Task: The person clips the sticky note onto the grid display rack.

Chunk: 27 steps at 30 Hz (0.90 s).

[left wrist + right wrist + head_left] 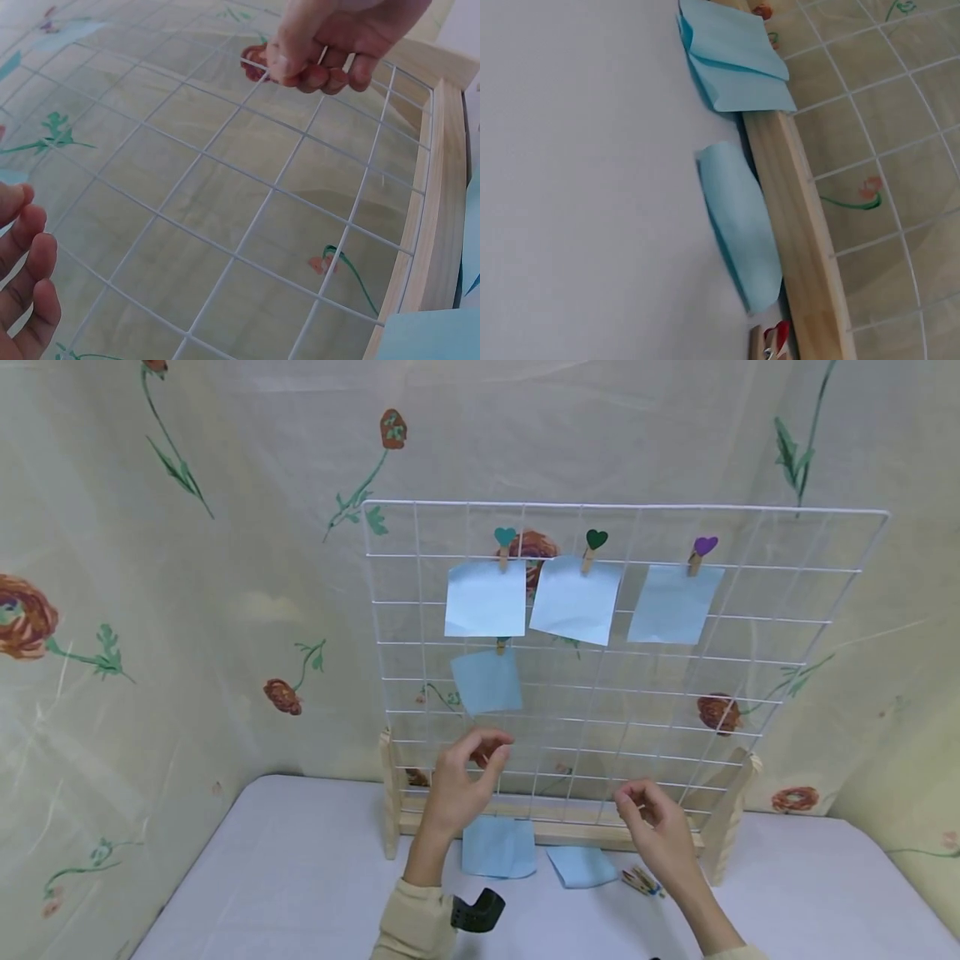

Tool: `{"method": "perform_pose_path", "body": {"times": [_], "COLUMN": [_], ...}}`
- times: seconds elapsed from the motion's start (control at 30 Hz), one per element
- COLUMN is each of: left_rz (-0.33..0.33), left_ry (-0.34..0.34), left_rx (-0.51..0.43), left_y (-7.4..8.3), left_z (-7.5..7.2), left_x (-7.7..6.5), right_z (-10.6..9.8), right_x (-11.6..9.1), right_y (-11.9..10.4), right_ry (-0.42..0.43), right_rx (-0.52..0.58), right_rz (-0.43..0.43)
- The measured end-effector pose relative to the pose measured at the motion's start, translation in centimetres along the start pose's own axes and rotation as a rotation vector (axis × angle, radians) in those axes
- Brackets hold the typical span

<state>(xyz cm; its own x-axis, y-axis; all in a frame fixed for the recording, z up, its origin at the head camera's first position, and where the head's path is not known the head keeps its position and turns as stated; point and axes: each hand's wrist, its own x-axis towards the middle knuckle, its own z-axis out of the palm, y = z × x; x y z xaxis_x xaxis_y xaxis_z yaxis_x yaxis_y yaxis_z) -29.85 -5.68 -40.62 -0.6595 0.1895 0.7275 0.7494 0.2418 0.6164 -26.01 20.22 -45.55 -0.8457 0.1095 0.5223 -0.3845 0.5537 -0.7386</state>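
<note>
My left hand (453, 789) hovers before the white wire grid (585, 748), just under the lower hanging blue note (487, 681). Its fingers are loosely bent, thumb apart from them, with nothing visible between. Lower at the right, my right hand (662, 835) hangs near the grid with bent fingers, thumb close to the index finger; no object shows in it. Heart-topped wooden clothespins hold three blue notes in a row: one under a teal heart (505, 537), one under a green heart (597, 539), one under a purple heart (706, 546). The right wrist view shows neither hand.
A wooden stand (723, 818) props the grid on the white table (300, 860). In front lie a blue paper stack (498, 852), a folded blue paper (581, 867) and several clothespins (641, 882). A flowered curtain (262, 610) hangs behind. A black band (477, 912) circles my left wrist.
</note>
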Motion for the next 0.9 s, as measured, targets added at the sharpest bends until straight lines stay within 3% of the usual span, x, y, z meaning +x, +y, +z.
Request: {"method": "perform_pose_path", "body": {"times": [0.1,0.27,0.73,0.9], "left_rz": [0.002,0.005,-0.003,-0.006], "left_ry": [0.001,-0.007,-0.116,-0.141], "left_rx": [0.007,0.018,0.039,0.069], "left_y": [-1.3,-1.3,-1.2,-1.1], "left_z": [0.5,0.7,1.2,1.6], "left_x": [-0.1,-0.1,-0.5,-0.6], "right_z": [-0.2,-0.6,-1.3,-1.6], "right_x": [-0.5,-1.5,-4.3,-4.9], "right_y": [1.1,2.3,4.7,5.3], "right_ry": [0.014,0.013,-0.009,0.025], "right_rx": [0.002,-0.001,-0.048,-0.038], "right_rz": [-0.001,0.028,0.126,0.161]}}
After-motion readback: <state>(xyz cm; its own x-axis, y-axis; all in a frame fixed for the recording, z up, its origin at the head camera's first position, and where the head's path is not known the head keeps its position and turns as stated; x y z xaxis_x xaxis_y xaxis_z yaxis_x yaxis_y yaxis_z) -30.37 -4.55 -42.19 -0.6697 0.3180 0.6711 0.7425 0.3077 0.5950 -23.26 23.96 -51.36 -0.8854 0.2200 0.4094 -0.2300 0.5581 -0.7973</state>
